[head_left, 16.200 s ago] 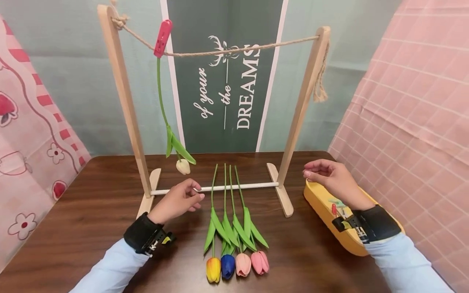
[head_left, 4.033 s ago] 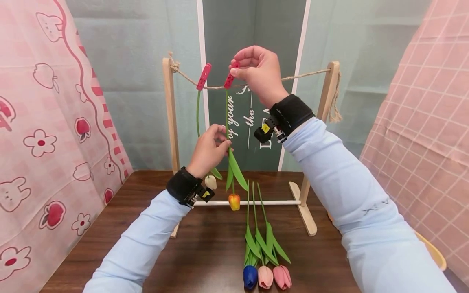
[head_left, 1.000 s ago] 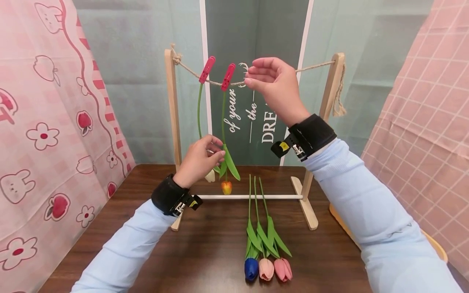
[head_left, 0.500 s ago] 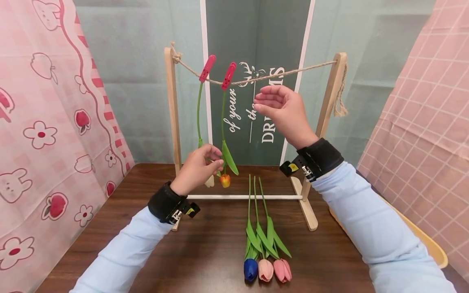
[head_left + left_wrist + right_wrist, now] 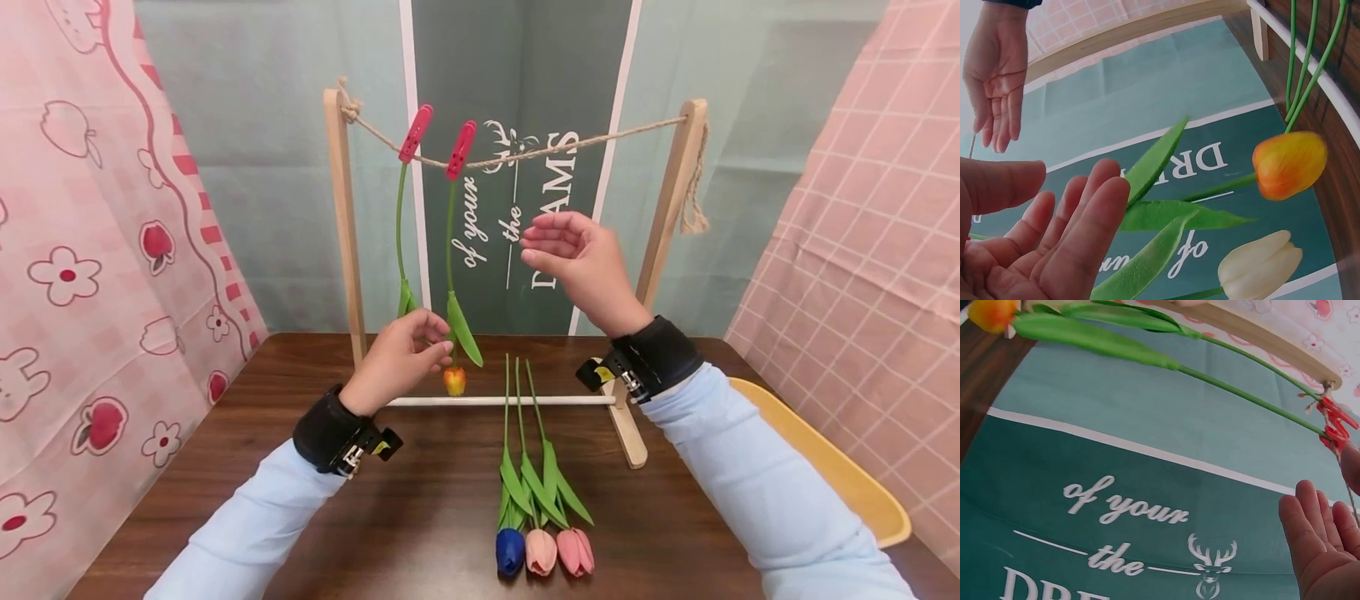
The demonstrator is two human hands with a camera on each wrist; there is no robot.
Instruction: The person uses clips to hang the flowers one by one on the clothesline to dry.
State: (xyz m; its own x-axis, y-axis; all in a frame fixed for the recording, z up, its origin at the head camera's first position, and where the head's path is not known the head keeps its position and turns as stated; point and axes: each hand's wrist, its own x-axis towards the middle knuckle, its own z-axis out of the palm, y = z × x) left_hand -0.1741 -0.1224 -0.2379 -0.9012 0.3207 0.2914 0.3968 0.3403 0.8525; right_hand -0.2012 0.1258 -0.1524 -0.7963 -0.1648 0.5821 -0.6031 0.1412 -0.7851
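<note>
Together, an orange-yellow tulip (image 5: 461, 327) and a white tulip (image 5: 1260, 265) are hanging head-down from red clips (image 5: 461, 150) on a rope (image 5: 615, 135), the former's bloom (image 5: 454, 382) dangling at four o'clock from a person's left hand (image 5: 401, 357). That hand and the right hand (image 5: 588, 267) are holding nothing, fingers relaxed, while three tulips (image 5: 540, 492) are lying on the table (image 5: 420, 500) toward six o'clock.

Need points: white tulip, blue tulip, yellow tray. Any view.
white tulip (image 5: 1259, 267): left wrist view, on its bloom
blue tulip (image 5: 510, 552): head view, on its bloom
yellow tray (image 5: 843, 483): head view, on its bare inside, beside the sleeve
</note>
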